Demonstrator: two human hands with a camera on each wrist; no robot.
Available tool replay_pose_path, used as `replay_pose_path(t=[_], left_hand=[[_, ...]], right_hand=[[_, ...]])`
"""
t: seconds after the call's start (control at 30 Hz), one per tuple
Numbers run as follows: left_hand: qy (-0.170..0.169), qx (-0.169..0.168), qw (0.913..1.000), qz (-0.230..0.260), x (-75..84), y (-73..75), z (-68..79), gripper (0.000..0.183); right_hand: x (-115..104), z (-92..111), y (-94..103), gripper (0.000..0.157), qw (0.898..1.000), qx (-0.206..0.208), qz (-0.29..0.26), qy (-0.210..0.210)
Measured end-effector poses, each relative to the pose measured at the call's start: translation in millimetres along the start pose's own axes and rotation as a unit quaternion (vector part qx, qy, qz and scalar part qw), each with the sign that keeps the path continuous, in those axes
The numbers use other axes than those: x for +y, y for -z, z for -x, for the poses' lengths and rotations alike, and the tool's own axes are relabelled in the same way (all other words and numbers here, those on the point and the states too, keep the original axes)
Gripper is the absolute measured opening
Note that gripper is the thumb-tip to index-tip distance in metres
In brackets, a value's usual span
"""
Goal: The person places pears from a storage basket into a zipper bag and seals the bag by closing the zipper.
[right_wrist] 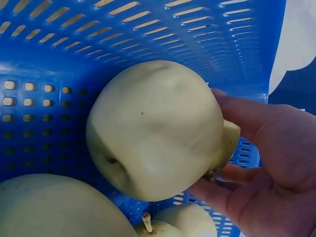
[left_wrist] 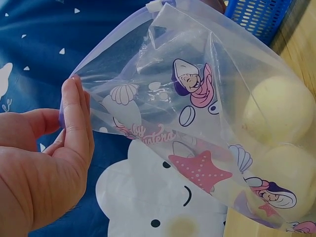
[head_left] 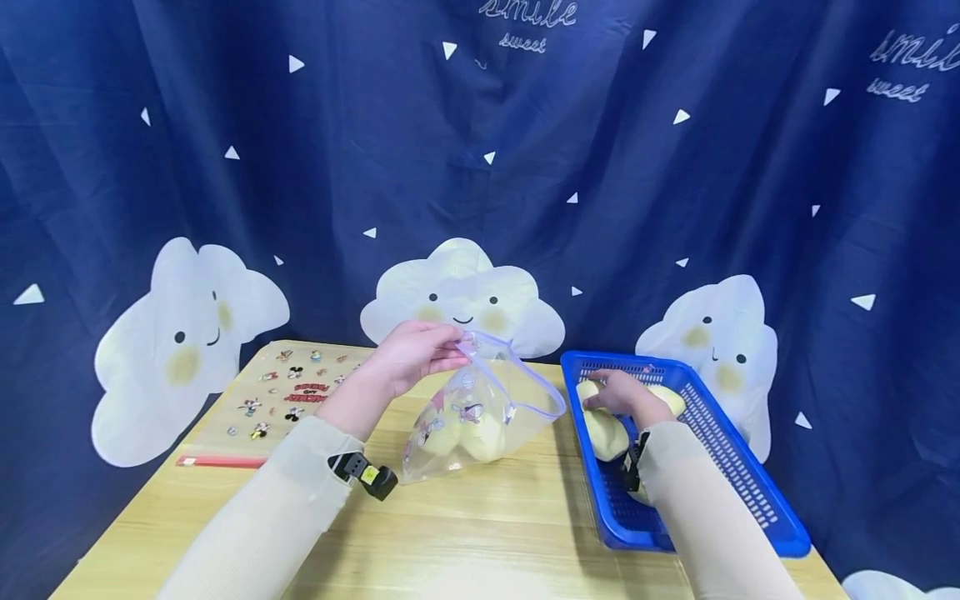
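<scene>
My left hand (head_left: pixel 423 354) pinches the purple zip edge of a clear printed zip bag (left_wrist: pixel 163 118), thumb on one side and fingers on the other. The bag's mouth gapes toward the basket, and two pale yellow apples (left_wrist: pixel 279 111) lie in its lower part on the table. Inside the blue basket (head_left: pixel 581 492), my right hand (right_wrist: pixel 281 163) has thumb and fingers curled round a pale apple (right_wrist: pixel 229 143), which is mostly hidden behind a larger apple (right_wrist: pixel 158 131). More apples (right_wrist: pixel 54 210) lie below and beside it, one with a short stem.
A flat zip bag (head_left: pixel 300 392) with cartoon prints and a red zip strip lies on the left of the wooden table (head_left: pixel 450 542). A dark blue curtain (head_left: pixel 465 167) with white clouds and triangles hangs right behind the table.
</scene>
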State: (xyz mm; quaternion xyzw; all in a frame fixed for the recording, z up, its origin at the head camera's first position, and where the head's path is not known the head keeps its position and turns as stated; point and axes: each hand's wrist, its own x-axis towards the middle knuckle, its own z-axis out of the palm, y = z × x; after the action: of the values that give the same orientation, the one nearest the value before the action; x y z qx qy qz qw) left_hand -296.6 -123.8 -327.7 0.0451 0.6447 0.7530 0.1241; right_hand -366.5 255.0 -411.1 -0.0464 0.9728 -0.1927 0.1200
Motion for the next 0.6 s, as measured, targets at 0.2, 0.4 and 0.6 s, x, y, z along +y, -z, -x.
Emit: replay_pose_path(t=[0.2, 0.4, 0.6], left_hand=[[-0.001, -0.003, 1.0, 0.003, -0.5, -1.2, -0.4, 0.026], [-0.003, -0.001, 1.0, -0.002, -0.8, -0.4, 1.3, 0.028], [-0.005, 0.001, 1.0, 0.002, -0.9, 2.9, 1.3, 0.029]], right_hand=[[4, 1, -0.6, 0.064, 1.0, 0.013, 0.013, 0.023], [5, 11, 3.5, 0.063, 0.998, 0.036, 0.012, 0.042], [9, 23, 14.6, 0.062, 0.995, 0.071, 0.029, 0.069]])
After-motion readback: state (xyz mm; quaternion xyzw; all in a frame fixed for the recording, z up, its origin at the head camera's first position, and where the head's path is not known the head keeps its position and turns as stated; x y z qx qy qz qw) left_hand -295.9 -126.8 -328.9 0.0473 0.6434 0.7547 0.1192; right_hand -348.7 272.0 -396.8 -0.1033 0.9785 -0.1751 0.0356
